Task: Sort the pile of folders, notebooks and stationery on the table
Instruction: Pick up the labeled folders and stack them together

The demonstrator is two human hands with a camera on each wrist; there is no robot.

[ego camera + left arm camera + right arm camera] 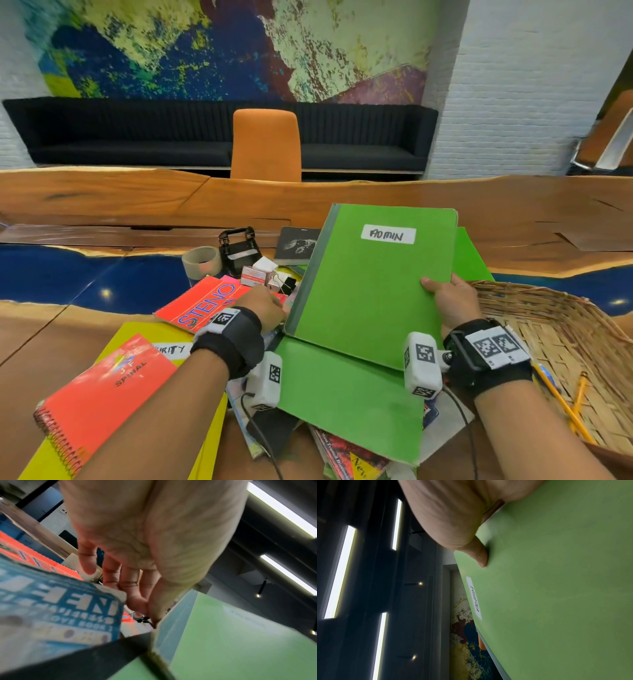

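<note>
A green notebook (370,284) labelled ADMIN is tilted up above the pile. My right hand (445,298) grips its right edge, thumb on the cover (556,588) and fingers hidden behind. My left hand (270,303) reaches down beside the notebook's spine (171,615) with fairly straight fingers (130,582), the thumb against the spine edge; I see nothing gripped in it. Under the notebook lies a green folder (349,394). A red STENO pad (205,301), a red spiral notebook (102,394) and a yellow folder (137,335) lie to the left.
A woven basket (555,325) at the right holds yellow pencils (561,404). Behind the pile are a tape roll (202,262), a black hole punch (239,246), a dark booklet (296,245), small boxes (255,274) and a binder clip (287,284). A blue book (60,608) lies under my left wrist. An orange chair (265,144) stands across the table.
</note>
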